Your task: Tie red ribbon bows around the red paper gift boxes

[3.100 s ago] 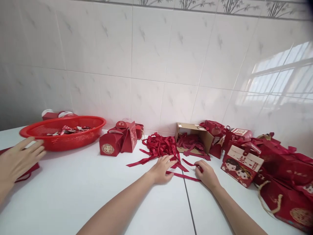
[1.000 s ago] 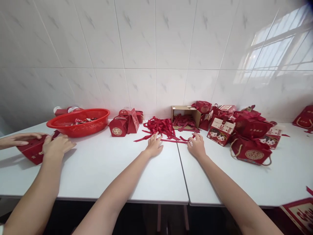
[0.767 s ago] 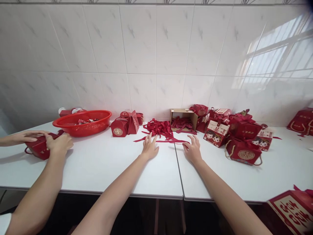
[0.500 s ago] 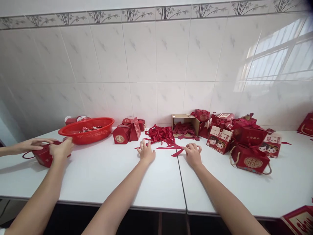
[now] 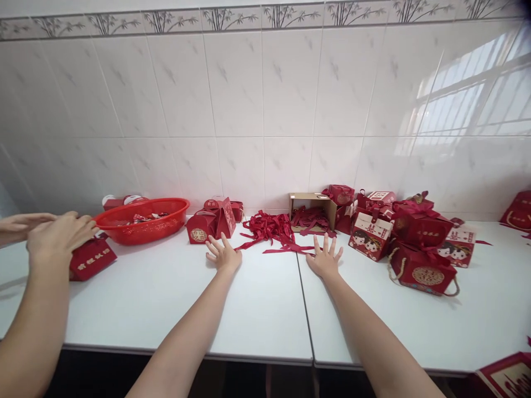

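My left hand (image 5: 223, 254) lies flat on the white table (image 5: 166, 298) with its fingers spread, holding nothing. My right hand (image 5: 324, 258) is spread flat too, just right of the table seam. Between and just beyond them lies a loose red ribbon strip (image 5: 286, 250) at the near edge of a pile of red ribbons (image 5: 269, 225). Neither hand touches the pile. A small red gift box (image 5: 199, 228) and a taller one (image 5: 224, 216) stand behind my left hand.
At the far left another person's hands (image 5: 58, 235) hold a red box (image 5: 92, 257). A red plastic basket (image 5: 143, 221) sits behind them. An open cardboard box (image 5: 312, 209) with ribbons and several red gift boxes (image 5: 418, 249) crowd the right side by the tiled wall.
Both my hands let go of the ribbon strip and opened flat; my left hand slid left. The other person lifted their hands above their red box. The camera pulled back since the oldest frame.
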Tool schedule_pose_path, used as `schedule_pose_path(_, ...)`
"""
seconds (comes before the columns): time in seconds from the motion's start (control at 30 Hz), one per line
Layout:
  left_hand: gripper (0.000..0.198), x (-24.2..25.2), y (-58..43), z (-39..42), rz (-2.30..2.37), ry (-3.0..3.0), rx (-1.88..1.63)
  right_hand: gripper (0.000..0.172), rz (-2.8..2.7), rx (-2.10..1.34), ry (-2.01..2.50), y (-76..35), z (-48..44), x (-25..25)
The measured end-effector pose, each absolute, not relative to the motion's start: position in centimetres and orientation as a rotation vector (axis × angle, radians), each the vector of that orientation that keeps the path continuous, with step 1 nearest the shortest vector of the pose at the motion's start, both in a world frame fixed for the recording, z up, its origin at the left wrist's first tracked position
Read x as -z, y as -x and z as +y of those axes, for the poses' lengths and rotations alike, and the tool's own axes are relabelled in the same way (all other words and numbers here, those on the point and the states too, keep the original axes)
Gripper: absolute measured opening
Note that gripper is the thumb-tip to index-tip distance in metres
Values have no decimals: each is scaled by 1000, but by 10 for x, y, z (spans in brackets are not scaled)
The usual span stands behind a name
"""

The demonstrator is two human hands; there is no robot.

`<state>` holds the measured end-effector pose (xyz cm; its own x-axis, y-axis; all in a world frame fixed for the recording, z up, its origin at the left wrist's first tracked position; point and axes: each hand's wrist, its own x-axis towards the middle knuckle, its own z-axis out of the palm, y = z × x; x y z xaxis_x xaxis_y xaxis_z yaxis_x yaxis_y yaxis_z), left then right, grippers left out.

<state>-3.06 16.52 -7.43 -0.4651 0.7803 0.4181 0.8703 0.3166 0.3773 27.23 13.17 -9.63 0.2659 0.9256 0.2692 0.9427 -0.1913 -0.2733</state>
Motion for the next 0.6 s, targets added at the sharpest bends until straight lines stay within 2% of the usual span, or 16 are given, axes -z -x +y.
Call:
schedule_pose_path(0.23,77,78,29,173,-2362,1680,875,84,-1808,-178,2280,-273,139,89)
schedule_pose_path(0.33,73,81,33,185,-2393,1683,926,84,-1848,-270,2278,-277,149,87)
schedule_pose_path(0.6,86,69,50,229,-2140,1540,1323,81,-1838,-297,2174,-281,187,83)
